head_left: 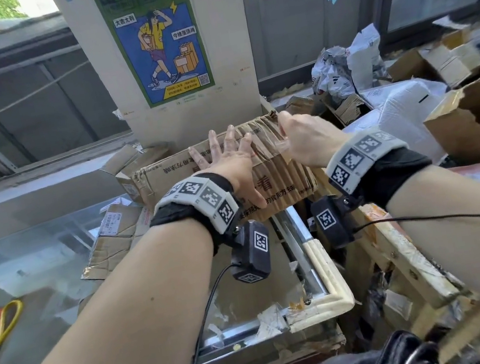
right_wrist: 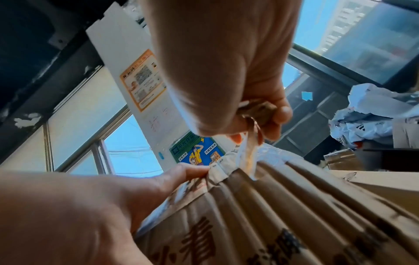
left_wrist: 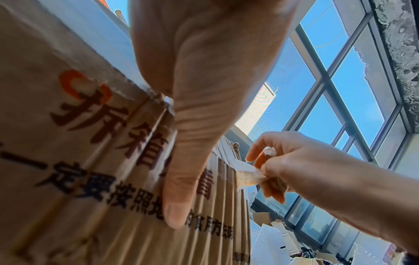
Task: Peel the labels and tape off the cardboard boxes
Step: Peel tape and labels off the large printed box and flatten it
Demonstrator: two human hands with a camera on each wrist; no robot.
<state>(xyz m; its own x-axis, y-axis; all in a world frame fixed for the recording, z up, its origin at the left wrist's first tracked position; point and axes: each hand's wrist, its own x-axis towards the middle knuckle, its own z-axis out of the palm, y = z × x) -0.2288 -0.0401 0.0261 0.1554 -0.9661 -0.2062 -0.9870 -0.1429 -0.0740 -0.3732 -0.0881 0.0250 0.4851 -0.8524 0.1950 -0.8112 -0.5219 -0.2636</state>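
The left hand (head_left: 231, 164) is lying flat on the creased cardboard box (head_left: 168, 174), its fingers (head_left: 213, 142) straight and spread wide, palm pressing on the printed brown panel; in the left wrist view its thumb (left_wrist: 181, 188) is stretching straight along the ribbed, crumpled surface over the dark printed characters. Just to the right of those fingers, the right hand (head_left: 307, 139) is curling in, with thumb and fingertips (right_wrist: 281, 111) pinching a strip of clear tape (right_wrist: 248, 157). The tape is thin, glossy and translucent, carrying torn brown paper fibres, and is running taut from the pinch down to the box's upper edge, where it is staying stuck. A wadded lump of peeled tape is sitting bunched inside the same curled fingers. The box is soft and corrugated, folded into long parallel ridges beneath both hands, and is resting on the glass-topped counter (head_left: 300, 235) below the wrists.
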